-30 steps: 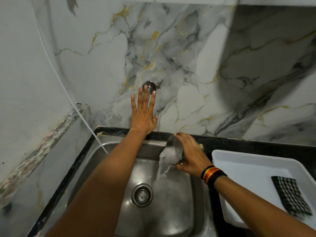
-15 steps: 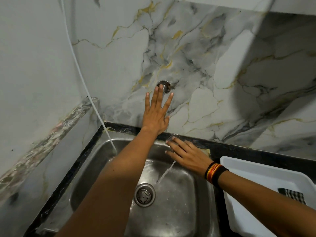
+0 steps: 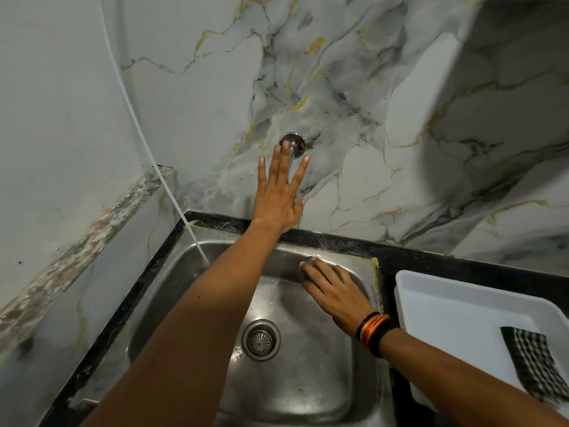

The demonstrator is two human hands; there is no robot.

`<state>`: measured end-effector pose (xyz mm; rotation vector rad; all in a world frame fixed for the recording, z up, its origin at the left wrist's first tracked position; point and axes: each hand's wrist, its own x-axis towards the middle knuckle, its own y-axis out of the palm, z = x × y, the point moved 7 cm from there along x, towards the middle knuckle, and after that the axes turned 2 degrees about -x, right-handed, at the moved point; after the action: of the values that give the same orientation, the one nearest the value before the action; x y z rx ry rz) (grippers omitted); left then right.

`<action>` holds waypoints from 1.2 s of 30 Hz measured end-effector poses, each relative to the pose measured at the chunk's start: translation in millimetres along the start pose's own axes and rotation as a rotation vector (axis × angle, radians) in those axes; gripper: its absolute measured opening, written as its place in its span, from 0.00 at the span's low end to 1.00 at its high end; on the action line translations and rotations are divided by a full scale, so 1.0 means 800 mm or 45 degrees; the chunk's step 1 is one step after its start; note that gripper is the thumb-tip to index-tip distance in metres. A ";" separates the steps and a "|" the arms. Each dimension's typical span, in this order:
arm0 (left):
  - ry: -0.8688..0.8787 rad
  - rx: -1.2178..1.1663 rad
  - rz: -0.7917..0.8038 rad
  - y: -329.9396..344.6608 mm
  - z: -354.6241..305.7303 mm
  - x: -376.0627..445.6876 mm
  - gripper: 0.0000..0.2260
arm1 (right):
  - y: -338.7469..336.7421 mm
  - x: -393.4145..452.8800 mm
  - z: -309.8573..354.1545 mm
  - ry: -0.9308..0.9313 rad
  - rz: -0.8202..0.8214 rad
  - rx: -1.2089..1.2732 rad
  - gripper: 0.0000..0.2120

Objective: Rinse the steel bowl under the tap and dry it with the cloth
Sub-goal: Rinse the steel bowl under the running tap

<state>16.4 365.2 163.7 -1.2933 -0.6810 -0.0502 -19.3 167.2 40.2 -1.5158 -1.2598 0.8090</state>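
At the kitchen sink (image 3: pixel 172 303), my left hand (image 3: pixel 278 195) lay flat with its fingers spread over the wall tap (image 3: pixel 292 143), pressing on it rather than gripping anything. My right hand (image 3: pixel 334 295) hung over the back right of the sink, below the tap, fingers draped over the steel bowl (image 3: pixel 311 259), of which only a sliver of rim showed past the fingertips; the hand hid the rest, so I could not tell how firmly the bowl was held. No water could be seen falling from the tap, so I judged the rinse to be at or near its end. The drying was not yet begun: the checked cloth (image 3: pixel 532 362) lay untouched in the white tray (image 3: pixel 437 306) to the right of the sink, well apart from both hands.
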 end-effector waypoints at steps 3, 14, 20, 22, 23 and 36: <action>0.008 -0.001 0.014 0.002 -0.003 -0.001 0.44 | -0.001 -0.002 -0.009 0.148 0.016 0.063 0.39; -0.002 0.063 0.039 0.004 -0.004 -0.001 0.44 | -0.006 -0.003 0.003 0.199 -0.118 0.110 0.36; 0.018 0.050 0.090 0.003 -0.005 -0.003 0.46 | -0.010 -0.012 0.008 0.245 -0.153 0.237 0.33; 0.029 0.048 0.154 0.004 -0.005 -0.003 0.46 | -0.016 -0.013 -0.011 0.448 -0.211 0.414 0.34; 0.028 0.043 0.195 0.003 -0.004 -0.003 0.47 | -0.021 -0.017 -0.027 0.626 -0.287 0.595 0.35; -0.150 -1.695 0.804 -0.044 -0.069 -0.177 0.60 | -0.087 -0.080 -0.068 0.925 -0.574 2.050 0.50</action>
<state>-87.4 257.8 119.1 -2.7628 -0.2427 0.1137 -7.3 91.2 117.4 -0.0948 -0.1099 0.5551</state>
